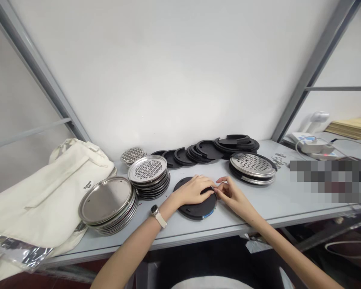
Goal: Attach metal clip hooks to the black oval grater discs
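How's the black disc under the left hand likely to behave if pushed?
Lying flat, the black disc would probably slide rather than tip. Its even, unbent rim suggests it's fairly stiff. The left hand resting on it would likely add drag.

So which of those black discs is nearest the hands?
The front black disc, under the left hand, with the right hand at its edge; the overlapping black discs lie along the wall.
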{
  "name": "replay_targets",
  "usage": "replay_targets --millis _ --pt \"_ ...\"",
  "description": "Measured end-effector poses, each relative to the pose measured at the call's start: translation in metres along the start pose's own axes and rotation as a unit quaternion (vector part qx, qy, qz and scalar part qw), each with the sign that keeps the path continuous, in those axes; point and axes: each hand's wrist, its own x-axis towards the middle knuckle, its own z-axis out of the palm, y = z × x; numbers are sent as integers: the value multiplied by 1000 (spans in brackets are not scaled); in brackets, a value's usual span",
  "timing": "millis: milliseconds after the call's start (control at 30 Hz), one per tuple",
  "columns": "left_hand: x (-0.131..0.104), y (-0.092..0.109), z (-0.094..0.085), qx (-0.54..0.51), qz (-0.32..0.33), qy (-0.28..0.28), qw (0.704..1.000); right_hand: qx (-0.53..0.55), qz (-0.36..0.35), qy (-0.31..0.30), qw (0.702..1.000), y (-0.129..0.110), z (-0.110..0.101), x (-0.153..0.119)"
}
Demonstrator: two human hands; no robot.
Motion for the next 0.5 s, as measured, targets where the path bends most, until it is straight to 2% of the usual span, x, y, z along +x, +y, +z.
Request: replay_targets --millis 267,500 --pt "0 2 -1 -9 -15 -9 1000 -52 -31 -14 998 -4 -1 -2" --pt "0 -2 2 -35 -5 1 999 -61 -31 -18 997 -4 -2 -3"
